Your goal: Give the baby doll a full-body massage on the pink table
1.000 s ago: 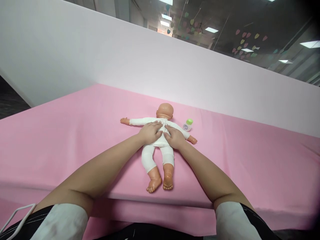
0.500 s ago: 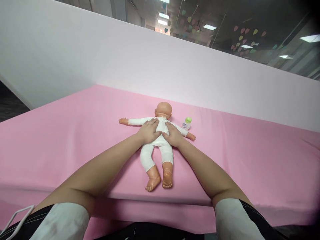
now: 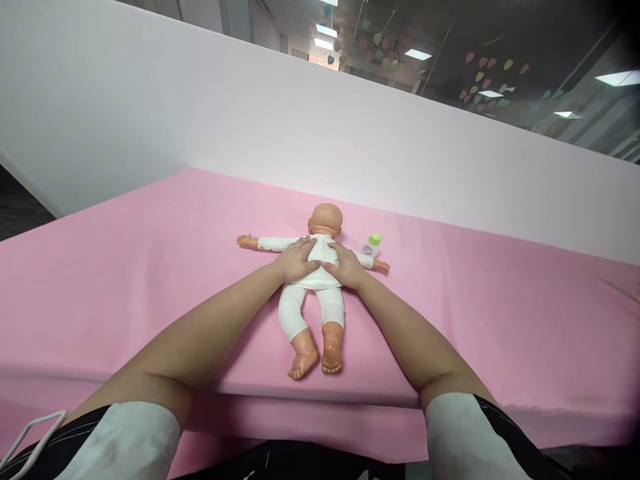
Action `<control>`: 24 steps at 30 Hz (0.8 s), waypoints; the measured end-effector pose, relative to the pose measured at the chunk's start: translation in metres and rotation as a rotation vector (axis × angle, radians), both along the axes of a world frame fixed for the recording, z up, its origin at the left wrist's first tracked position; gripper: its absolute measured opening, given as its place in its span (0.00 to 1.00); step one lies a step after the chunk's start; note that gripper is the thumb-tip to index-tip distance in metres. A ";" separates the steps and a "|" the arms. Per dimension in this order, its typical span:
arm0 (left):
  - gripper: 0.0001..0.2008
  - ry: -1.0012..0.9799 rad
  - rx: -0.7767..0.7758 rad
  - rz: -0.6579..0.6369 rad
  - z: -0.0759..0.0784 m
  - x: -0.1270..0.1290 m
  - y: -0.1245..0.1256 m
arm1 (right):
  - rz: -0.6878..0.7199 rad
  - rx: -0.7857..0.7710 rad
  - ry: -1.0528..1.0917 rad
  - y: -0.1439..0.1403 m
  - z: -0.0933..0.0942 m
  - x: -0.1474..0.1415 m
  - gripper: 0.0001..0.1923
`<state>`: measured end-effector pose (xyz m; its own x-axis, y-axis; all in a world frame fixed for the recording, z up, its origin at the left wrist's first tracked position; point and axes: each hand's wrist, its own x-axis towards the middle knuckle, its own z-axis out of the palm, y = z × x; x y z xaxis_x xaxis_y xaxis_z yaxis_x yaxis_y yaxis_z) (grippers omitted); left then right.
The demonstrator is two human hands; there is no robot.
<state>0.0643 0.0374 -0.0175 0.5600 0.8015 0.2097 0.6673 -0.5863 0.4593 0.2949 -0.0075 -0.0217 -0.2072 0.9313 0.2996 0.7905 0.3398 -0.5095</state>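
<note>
A baby doll (image 3: pixel 320 283) in a white suit lies face down, its head toward the wall and its arms spread to the sides. My left hand (image 3: pixel 298 260) rests flat on the left side of the doll's back, fingers stretched toward its shoulder. On the right side of the back lies my right hand (image 3: pixel 345 265), also flat and open. The two thumbs point toward each other, close to meeting at the middle of the back. Just beyond the doll's right-hand arm is a small clear bottle (image 3: pixel 371 247) with a green cap.
The doll lies on a pink-covered table (image 3: pixel 150 267), whose front edge runs just below its feet. A white wall panel (image 3: pixel 300 127) rises behind, with dark glass (image 3: pixel 450 40) above it. A white cord or strap (image 3: pixel 35 437) shows at lower left.
The doll's right-hand arm has swung slightly up toward the bottle. Both hands stay on the back, with hardly any shift. The view has moved a little.
</note>
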 end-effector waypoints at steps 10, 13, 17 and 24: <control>0.37 -0.347 -0.011 0.128 0.001 -0.012 0.002 | -0.035 0.200 0.106 -0.002 -0.008 0.006 0.29; 0.29 -0.233 0.096 0.289 0.017 -0.021 -0.010 | -0.150 0.284 0.095 -0.009 -0.006 0.005 0.24; 0.31 -0.044 -0.039 0.444 0.032 -0.033 -0.018 | -0.194 0.174 0.100 -0.014 -0.002 0.003 0.28; 0.32 -0.321 -0.204 0.344 0.012 -0.030 -0.007 | -0.123 0.045 0.126 -0.019 0.003 -0.003 0.25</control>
